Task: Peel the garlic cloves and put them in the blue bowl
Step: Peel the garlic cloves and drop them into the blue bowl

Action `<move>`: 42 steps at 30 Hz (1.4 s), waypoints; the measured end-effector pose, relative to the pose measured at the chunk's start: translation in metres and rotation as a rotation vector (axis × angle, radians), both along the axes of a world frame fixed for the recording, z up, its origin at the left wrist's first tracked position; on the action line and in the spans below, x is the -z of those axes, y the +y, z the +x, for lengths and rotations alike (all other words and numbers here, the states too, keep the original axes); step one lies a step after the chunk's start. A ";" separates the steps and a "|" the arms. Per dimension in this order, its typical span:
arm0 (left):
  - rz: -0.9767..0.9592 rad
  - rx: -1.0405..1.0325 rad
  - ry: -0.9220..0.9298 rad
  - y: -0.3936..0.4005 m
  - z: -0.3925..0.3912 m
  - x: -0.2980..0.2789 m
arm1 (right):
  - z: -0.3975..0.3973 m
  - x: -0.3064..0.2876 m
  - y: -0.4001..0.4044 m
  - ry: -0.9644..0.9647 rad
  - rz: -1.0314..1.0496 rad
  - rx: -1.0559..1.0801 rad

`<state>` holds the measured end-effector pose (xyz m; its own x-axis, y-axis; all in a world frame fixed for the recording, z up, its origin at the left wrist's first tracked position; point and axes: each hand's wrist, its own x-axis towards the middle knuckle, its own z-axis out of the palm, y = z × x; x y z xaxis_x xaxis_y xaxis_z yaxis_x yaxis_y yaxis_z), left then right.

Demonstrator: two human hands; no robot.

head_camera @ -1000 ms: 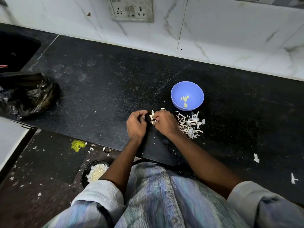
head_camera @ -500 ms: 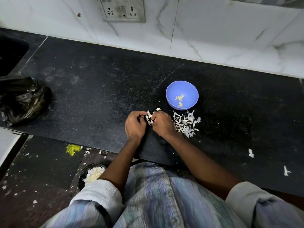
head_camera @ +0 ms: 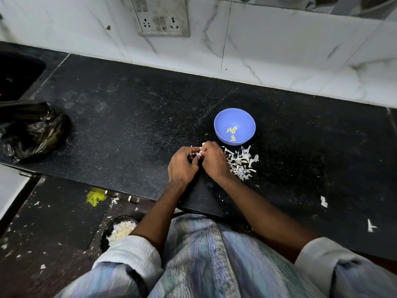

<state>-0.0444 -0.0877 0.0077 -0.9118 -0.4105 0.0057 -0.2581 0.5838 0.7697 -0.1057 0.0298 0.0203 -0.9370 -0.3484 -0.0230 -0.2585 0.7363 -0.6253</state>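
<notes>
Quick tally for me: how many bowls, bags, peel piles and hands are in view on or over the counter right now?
Blue bowl: 1, with a few peeled cloves inside
Black plastic bag: 1
Pile of garlic peels: 1
Hands: 2, left hand and right hand, both pinching a garlic clove
Total: 5

Left hand (head_camera: 182, 164) and right hand (head_camera: 214, 162) meet fingertip to fingertip, fingers curled, pinching something small.
</notes>
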 end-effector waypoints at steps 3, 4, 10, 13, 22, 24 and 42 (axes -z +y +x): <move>0.074 0.046 0.014 0.011 -0.004 0.003 | -0.002 0.000 0.009 -0.100 -0.170 0.073; 0.088 0.037 0.017 0.014 -0.005 0.004 | -0.001 0.000 0.013 -0.148 -0.224 0.113; -0.008 -0.128 -0.023 0.022 -0.006 0.002 | 0.000 -0.003 0.033 -0.270 -0.434 0.196; -0.142 -0.096 -0.026 0.029 -0.006 -0.004 | 0.000 0.001 0.041 -0.323 -0.461 0.221; 0.123 0.064 0.187 0.058 -0.022 -0.007 | -0.001 -0.007 0.071 -0.554 -0.694 0.332; 0.128 0.085 0.209 0.064 -0.024 -0.005 | -0.003 -0.009 0.083 -0.621 -0.753 0.333; 0.372 0.054 0.182 0.095 -0.022 0.002 | 0.002 -0.017 0.118 -0.572 -0.649 0.443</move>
<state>-0.0661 0.0072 0.0057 -0.9299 -0.3667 0.0286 -0.0753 0.2658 0.9611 -0.1041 0.1481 0.0369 -0.8933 -0.0728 -0.4435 0.4283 0.1610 -0.8892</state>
